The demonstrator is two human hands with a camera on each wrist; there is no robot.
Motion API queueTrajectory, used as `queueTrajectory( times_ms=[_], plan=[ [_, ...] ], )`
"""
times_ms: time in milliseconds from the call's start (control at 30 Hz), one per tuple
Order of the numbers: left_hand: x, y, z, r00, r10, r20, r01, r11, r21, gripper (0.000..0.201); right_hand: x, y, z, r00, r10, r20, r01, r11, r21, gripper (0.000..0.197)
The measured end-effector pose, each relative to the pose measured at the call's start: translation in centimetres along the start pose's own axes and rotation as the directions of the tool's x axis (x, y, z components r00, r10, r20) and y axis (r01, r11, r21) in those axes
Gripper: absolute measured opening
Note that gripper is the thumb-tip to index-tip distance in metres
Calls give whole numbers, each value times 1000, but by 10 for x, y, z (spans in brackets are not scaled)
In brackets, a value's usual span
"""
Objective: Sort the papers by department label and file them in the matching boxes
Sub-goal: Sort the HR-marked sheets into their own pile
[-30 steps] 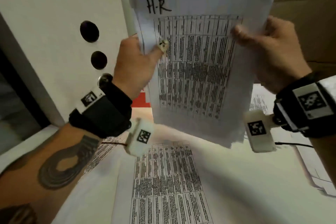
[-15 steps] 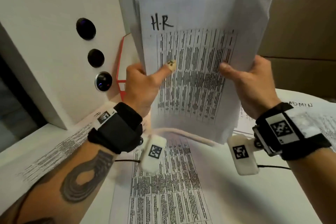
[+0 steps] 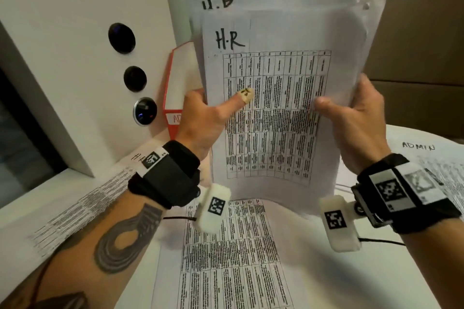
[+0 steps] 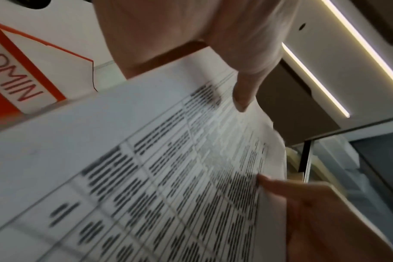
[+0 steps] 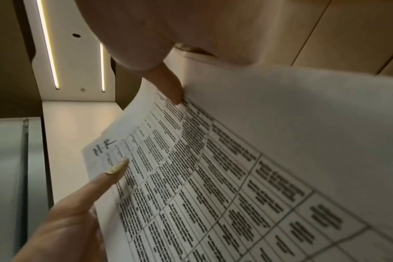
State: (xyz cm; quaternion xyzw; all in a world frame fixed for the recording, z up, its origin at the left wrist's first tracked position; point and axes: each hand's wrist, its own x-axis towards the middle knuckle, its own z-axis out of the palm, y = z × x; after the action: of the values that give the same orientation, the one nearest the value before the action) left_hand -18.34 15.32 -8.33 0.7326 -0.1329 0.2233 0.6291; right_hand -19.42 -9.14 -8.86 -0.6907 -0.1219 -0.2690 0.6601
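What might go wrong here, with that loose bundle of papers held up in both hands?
1. The H-R stack is fanned and uneven at the top, and the left hand and right hand pinch only its side edges, so a sheet could slip out.
2. The only box in view, the red one, reads ADMIN; dropping the stack there would misfile it.
3. A fallen sheet could mix with the ADMIN paper lying below.

Right hand (image 5: 168, 44) pinching H-R papers (image 5: 213, 177)
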Motion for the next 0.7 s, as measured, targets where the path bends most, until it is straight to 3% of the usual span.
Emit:
queueTrajectory(
  times_ms=[33, 100, 200, 267, 300, 400, 467, 500, 567, 633, 700],
  plan=[
    [-2, -1, -2, 999, -19, 29, 20, 998, -52, 34, -2, 2, 0, 999, 32, 24, -32, 999, 10, 47],
    [-14, -13, -4, 993, -75, 92, 81, 995, -66, 44, -10, 13, -2, 981, 159, 107, -161, 987, 7, 54],
    [-35, -36, -2, 958, -238, 158, 224, 969, 105, 48, -27, 25, -8, 936, 304, 175, -293, 952, -87, 35],
    [-38, -41, -2, 945, -310, 109, 282, 935, 214, 47, -30, 21, -9, 931, 316, 182, -304, 949, -89, 27],
    [-33, -39, -6, 955, -284, 82, 260, 939, 224, 44, -29, 16, -7, 935, 300, 191, -291, 954, -76, 27],
    [-10, -8, -33, 998, -60, -30, 64, 986, 155, 23, -23, 2, 9, 930, 251, 269, -246, 968, -52, 26],
    [8, 9, -76, 998, -15, -54, 26, 975, 221, 17, -20, 0, 25, 890, 257, 378, -210, 964, -161, 15],
    [14, 16, -104, 999, -23, -29, 31, 958, 285, 19, -18, 3, 33, 846, 276, 457, -167, 950, -266, 13],
    [19, 18, -158, 992, -114, 46, 79, 881, 466, 32, -20, 15, 50, 696, 378, 611, -26, 863, -505, 33],
    [17, 7, -198, 960, -275, 44, 155, 660, 735, 48, -26, 31, 70, 530, 509, 678, 165, 722, -672, 71],
    [2, -16, -232, 900, -435, -25, 227, 419, 879, 44, -33, 46, 90, 415, 610, 675, 290, 615, -733, 104]
  ],
)
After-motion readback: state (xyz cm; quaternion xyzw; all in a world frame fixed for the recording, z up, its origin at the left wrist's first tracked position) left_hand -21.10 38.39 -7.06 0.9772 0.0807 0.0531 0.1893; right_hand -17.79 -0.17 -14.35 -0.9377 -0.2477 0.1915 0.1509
